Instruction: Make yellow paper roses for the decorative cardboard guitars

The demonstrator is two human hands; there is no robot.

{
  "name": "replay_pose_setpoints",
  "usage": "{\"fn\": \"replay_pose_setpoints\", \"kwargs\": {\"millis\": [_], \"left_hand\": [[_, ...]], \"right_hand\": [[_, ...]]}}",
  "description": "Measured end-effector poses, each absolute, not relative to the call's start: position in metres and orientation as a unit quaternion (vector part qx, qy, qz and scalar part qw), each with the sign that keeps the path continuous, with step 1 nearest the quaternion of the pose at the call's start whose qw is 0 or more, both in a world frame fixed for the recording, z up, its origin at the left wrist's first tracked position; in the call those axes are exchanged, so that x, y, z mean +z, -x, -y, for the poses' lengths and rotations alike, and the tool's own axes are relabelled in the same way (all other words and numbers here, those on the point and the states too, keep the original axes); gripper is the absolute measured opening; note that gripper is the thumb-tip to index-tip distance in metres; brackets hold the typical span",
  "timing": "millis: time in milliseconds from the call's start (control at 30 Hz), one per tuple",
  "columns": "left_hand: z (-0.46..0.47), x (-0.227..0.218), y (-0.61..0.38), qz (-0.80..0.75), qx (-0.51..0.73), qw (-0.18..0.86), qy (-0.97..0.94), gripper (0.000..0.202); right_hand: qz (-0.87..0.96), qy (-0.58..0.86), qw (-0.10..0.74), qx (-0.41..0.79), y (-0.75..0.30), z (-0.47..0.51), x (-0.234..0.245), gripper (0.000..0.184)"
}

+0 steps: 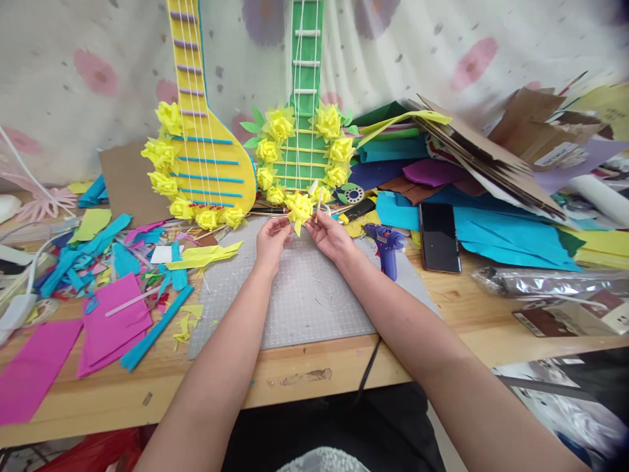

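Note:
Both my hands meet over the far edge of a grey cutting mat point(304, 295). My left hand point(272, 239) and my right hand point(330, 234) pinch a small yellow paper flower point(299, 208) between their fingertips. Just behind it stands a green paper guitar point(305, 98) ringed with yellow flowers. A yellow paper guitar point(204, 157) with flowers along its lower edge leans to the left of it.
A blue glue gun point(388, 244) and a black phone point(439, 236) lie right of the mat. Pink, blue and yellow paper scraps point(118, 288) cover the left of the wooden table point(304, 373). Coloured sheets and cardboard point(472, 164) pile up at back right.

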State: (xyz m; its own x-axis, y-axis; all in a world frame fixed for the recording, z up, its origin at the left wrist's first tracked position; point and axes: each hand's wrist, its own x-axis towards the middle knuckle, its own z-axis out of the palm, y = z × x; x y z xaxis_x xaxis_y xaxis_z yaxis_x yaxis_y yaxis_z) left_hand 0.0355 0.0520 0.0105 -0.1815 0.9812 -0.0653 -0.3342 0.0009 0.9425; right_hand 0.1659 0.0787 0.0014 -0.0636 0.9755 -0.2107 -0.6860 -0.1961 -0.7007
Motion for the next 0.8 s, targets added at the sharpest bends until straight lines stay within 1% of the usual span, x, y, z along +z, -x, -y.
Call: {"fn": "replay_pose_setpoints", "kwargs": {"millis": [167, 367, 433, 500, 533, 600, 667, 733, 800], "left_hand": [[-0.0530, 0.0083, -0.0374, -0.464, 0.640, 0.478, -0.383, 0.019], [-0.0525, 0.0085, -0.0404, -0.467, 0.675, 0.451, -0.351, 0.025], [-0.0505, 0.0097, -0.0423, -0.485, 0.660, 0.472, -0.326, 0.019], [-0.0483, 0.0107, -0.0441, -0.498, 0.623, 0.520, -0.305, 0.009], [-0.0475, 0.0110, -0.0446, -0.496, 0.604, 0.549, -0.298, 0.010], [-0.0470, 0.0115, -0.0445, -0.477, 0.578, 0.599, -0.284, 0.020], [-0.0479, 0.0121, -0.0424, -0.459, 0.567, 0.628, -0.271, 0.025], [-0.0496, 0.0127, -0.0387, -0.457, 0.562, 0.635, -0.267, 0.023], [-0.0510, 0.0131, -0.0349, -0.464, 0.566, 0.625, -0.272, 0.016]], "right_hand": [[0.249, 0.339, 0.592, 0.687, -0.1653, -0.0797, -0.0001, 0.009], [0.206, 0.329, 0.584, 0.713, -0.1640, -0.0782, 0.0019, 0.010], [0.196, 0.328, 0.590, 0.712, -0.1640, -0.0777, 0.0028, 0.011], [0.202, 0.329, 0.599, 0.701, -0.1642, -0.0774, 0.0032, 0.010], [0.210, 0.331, 0.603, 0.695, -0.1643, -0.0773, 0.0032, 0.010], [0.234, 0.333, 0.609, 0.681, -0.1642, -0.0770, 0.0029, 0.011], [0.265, 0.338, 0.607, 0.668, -0.1636, -0.0763, 0.0025, 0.014], [0.301, 0.345, 0.599, 0.657, -0.1626, -0.0749, 0.0024, 0.018], [0.331, 0.349, 0.590, 0.649, -0.1614, -0.0733, 0.0025, 0.020]]}}
